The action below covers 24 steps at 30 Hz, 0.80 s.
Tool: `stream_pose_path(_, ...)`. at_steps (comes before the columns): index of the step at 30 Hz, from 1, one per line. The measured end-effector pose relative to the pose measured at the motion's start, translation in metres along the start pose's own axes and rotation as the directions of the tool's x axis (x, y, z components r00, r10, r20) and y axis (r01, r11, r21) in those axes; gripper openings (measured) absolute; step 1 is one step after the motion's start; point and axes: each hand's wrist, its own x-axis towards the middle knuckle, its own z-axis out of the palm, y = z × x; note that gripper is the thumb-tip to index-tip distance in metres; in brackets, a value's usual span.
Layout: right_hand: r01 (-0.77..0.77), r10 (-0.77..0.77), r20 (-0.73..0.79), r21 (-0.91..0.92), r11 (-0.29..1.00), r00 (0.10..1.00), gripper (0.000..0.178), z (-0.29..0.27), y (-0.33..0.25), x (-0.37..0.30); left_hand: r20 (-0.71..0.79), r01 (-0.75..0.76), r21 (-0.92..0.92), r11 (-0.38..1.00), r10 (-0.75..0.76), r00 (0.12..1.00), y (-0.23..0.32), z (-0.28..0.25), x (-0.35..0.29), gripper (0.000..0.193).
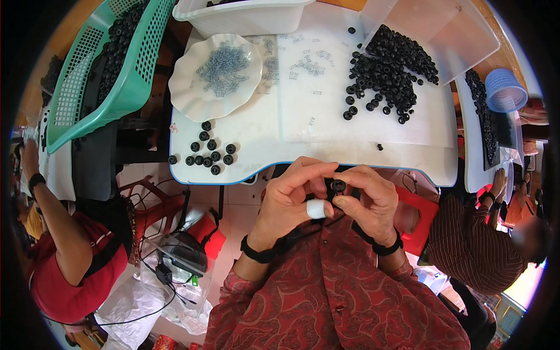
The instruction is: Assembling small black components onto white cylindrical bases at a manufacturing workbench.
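Over the table's front edge, in front of my chest, both hands meet around a small black round part [338,186] with a hole in its middle. My right hand [372,201] pinches it between thumb and forefinger. My left hand [291,195], with a white wrap [315,209] on one finger, closes on its other side; its fingers partly hide the part. At the left front of the white table [326,131] lie several similar black parts [216,156]. A bigger pile of black parts [388,67] spreads at the back right.
A wavy white plate [185,96] holds small translucent pieces [224,67]; more are scattered beside it. A white tub [251,18] and a clear bin [466,35] stand behind. At the left is a green basket [149,64]. Co-workers sit on both sides, by red stools.
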Motion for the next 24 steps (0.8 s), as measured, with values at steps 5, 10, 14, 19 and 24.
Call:
stream_pose_path(5, -0.018, 0.018, -0.015, 0.039, 0.999, 1.000, 0.034, 0.003, 0.004, -0.004, 0.015, -0.022, 0.031, 0.999, 0.022, 1.000, 0.002, 0.012, 0.002, 0.067)
stream_pose_path(10, -0.036, 0.040, -0.040, 0.101, 0.994, 0.998, 0.034, 0.004, 0.001, -0.004, 0.067, -0.049, 0.023, 0.999, 0.048, 0.997, -0.002, 0.011, 0.003, 0.069)
stream_pose_path(14, -0.048, 0.050, -0.026, 0.101, 0.994, 0.998, 0.033, 0.003, -0.001, -0.004, 0.090, -0.078, 0.101, 0.992, 0.069, 0.994, 0.000, 0.013, 0.001, 0.067)
stream_pose_path(19, 0.106, -0.107, -0.047, -0.038, 0.994, 0.993, 0.036, 0.003, -0.001, -0.003, -0.012, -0.117, -0.022, 0.993, 0.117, 0.993, 0.001, 0.017, -0.002, 0.051)
stream_pose_path(24, 0.083, -0.084, -0.037, -0.025, 0.996, 0.996, 0.041, 0.002, -0.001, -0.006, -0.090, -0.006, 0.101, 0.995, 0.016, 0.996, 0.005, 0.013, -0.006, 0.029)
